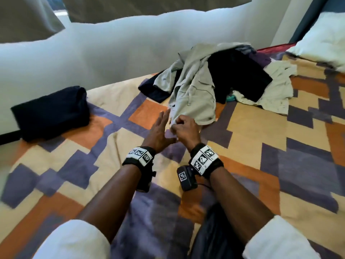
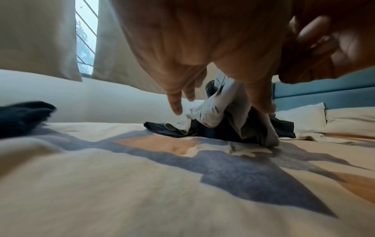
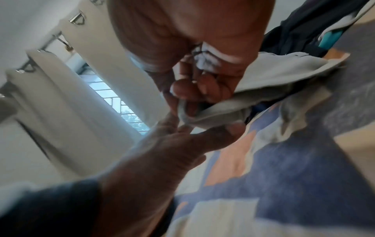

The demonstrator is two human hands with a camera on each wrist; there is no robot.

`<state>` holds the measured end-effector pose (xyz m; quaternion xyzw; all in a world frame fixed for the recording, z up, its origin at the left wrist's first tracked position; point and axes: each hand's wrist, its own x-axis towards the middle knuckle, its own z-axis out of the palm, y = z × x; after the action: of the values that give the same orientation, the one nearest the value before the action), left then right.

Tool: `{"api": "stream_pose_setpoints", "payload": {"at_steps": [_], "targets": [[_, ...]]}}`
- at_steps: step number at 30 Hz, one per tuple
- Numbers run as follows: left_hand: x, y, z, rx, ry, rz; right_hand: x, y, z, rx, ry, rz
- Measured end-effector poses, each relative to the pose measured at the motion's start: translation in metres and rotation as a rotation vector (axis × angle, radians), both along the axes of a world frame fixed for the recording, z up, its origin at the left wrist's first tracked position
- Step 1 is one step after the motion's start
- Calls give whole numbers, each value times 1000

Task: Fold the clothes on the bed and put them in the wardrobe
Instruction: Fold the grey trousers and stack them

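Right now my right hand [image 1: 183, 130] is curled into a fist around the near edge of a pale grey garment [image 1: 194, 90], pinching the cloth between thumb and fingers; the right wrist view shows the fabric bunched inside my grip and trailing away over the bedspread. My left hand [image 1: 158, 130] is just beside it with the fingers straight and spread, flat and relaxed, the fingertips near the same edge of the grey garment, and I cannot tell for sure whether they touch the cloth. The grey garment runs from my fist back up onto the heap of unfolded clothes [image 1: 242, 75] in the middle of the bed [image 1: 261, 146], where it lies draped over a black piece [image 1: 240, 73], with a cream-white piece [image 1: 278, 90] spread out to the right of the heap and a small bit of teal cloth [image 1: 230, 98] peeking out underneath. A dark navy folded bundle [image 1: 52, 112] sits well apart to the left, close to the white wall [image 1: 93, 53]. The bedspread is patterned in blocks of cream, orange and purple-grey. A white pillow [image 1: 321, 40] lies at the far right corner by the blue headboard [image 2: 324, 93], and beige curtains [image 2: 36, 40] hang by a barred window [image 2: 85, 43] above the wall
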<state>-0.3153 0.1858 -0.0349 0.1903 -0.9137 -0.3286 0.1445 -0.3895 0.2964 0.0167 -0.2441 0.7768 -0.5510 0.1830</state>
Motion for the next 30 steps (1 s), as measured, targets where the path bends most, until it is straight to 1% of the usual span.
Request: {"api": "stream_pose_setpoints", "payload": {"at_steps": [2, 3, 5, 6, 7, 8, 9, 10, 11, 12, 13, 14, 15, 17, 18, 19, 20, 21, 23, 24, 25, 27, 28, 29, 30], "targets": [[45, 4, 9, -28, 96, -27, 47, 7, 5, -66, -151, 147], [66, 6, 13, -56, 149, -43, 69, 9, 8, -93, -188, 209], [117, 13, 21, -149, 219, -48, 112, 15, 11, -132, -207, 351], [146, 16, 22, -159, 222, -33, 133, 19, 10, -157, -226, 454], [172, 17, 23, -125, 207, 3, 145, 22, 7, -177, -239, 546], [200, 18, 23, -97, 186, 64, 155, 26, 3, -161, -213, 616], [231, 18, 21, -85, 176, 155, 167, 27, -3, -108, -145, 639], [257, 17, 17, -63, 172, 253, 173, 29, -13, -14, -15, 605], [286, 16, 13, -28, 180, 337, 183, 29, -25, 131, 170, 542], [307, 17, 10, -5, 200, 405, 190, 31, -38, 316, 358, 486], [325, 19, 7, 24, 217, 468, 199, 32, -48, 473, 518, 464], [345, 22, 7, 50, 232, 529, 211, 32, -57, 559, 648, 451], [360, 24, 6, 98, 251, 589, 218, 33, -62, 583, 727, 417], [393, 25, 4, 135, 309, 700, 228, 33, -61, 556, 790, 309], [408, 23, 1, 121, 329, 760, 230, 32, -57, 569, 774, 291], [423, 20, -1, 92, 327, 829, 232, 29, -54, 587, 753, 320], [434, 16, -4, 81, 301, 893, 235, 28, -50, 600, 721, 366], [445, 14, -5, 120, 250, 963, 241, 26, -50, 578, 695, 401], [453, 10, -7, 252, 151, 1108, 252, 23, -54, 440, 629, 385], [456, 9, -11, 285, 116, 1160, 260, 22, -55, 365, 575, 381], [455, 10, -11, 269, 105, 1177, 264, 20, -56, 299, 499, 385], [453, 7, -16, 190, 138, 1139, 264, 13, -48, 178, 319, 365], [452, 7, -16, 215, 150, 1078, 261, 9, -40, 135, 241, 318], [450, 9, -15, 304, 139, 988, 259, 6, -29, 87, 156, 275], [447, 9, -18, 386, 89, 897, 257, 5, -17, 8, 28, 268]]}}
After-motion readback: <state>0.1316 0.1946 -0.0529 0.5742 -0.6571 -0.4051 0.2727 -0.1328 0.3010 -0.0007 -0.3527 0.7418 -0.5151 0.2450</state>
